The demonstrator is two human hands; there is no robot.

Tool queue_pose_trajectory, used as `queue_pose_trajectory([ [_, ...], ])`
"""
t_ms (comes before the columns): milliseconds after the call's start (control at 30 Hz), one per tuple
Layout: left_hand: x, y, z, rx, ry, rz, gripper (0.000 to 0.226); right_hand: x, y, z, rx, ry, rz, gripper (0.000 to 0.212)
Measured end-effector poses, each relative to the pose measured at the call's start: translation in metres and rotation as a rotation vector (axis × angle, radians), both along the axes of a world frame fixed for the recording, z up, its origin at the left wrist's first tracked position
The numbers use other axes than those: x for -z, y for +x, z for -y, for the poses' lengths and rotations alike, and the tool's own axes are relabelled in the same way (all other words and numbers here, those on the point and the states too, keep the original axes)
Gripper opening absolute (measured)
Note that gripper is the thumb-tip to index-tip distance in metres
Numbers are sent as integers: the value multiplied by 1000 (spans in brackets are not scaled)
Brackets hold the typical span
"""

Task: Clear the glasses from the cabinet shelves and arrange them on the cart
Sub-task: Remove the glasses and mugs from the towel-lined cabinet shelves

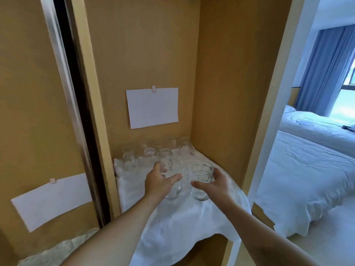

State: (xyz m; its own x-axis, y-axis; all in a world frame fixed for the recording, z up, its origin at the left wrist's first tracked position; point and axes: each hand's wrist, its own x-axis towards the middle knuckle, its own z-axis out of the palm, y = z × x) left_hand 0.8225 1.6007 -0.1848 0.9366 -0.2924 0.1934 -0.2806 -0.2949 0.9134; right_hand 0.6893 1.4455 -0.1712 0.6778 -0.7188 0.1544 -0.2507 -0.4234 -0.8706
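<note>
The left hand (pixel 160 180) had its fingers and thumb curled around a clear, smooth, rounded drinking glass (pixel 171 181), and the right hand (pixel 213 184) wrapped a clear, faceted glass tumbler (pixel 200 179) just beside it, thumb across the near side and fingers behind. Both glasses stood upright on the white cloth (pixel 172 214) draped over the cabinet shelf, close together and possibly touching. To lift them well, I would judge each grip should sit at mid-body, firm but not squeezing, and each glass should rise straight up before parting from the other, since the walls could clink and the cloth might drag or bunch. Beyond the fingertips of both hands a cluster of further clear glasses (pixel 157 152) stood at the back of the shelf, blurred and hard to count. The cart was not in view.
</note>
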Motion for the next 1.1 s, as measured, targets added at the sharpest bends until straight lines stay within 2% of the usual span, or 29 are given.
queue_pose_trajectory([
  [133,5,19,21,-9,-6,-23,80,1,21,22,19,-41,-27,109],
  [333,16,50,65,-29,12,-50,73,8,56,74,-19,-9,-40,103],
  [567,37,88,134,-84,-23,-127,74,24,111,157,-138,10,-67,88],
  [733,47,105,173,-154,-35,-167,80,43,155,197,-232,37,-48,68],
  [833,56,114,183,-197,-23,-209,80,56,173,209,-263,-17,-67,69],
  [900,65,118,187,-209,-12,-225,82,64,185,216,-298,22,-84,69],
  [1000,78,125,191,-235,-34,-234,87,78,200,220,-318,37,-141,81],
  [1100,89,134,192,-169,-1,-249,88,91,206,219,-247,99,-78,92],
])
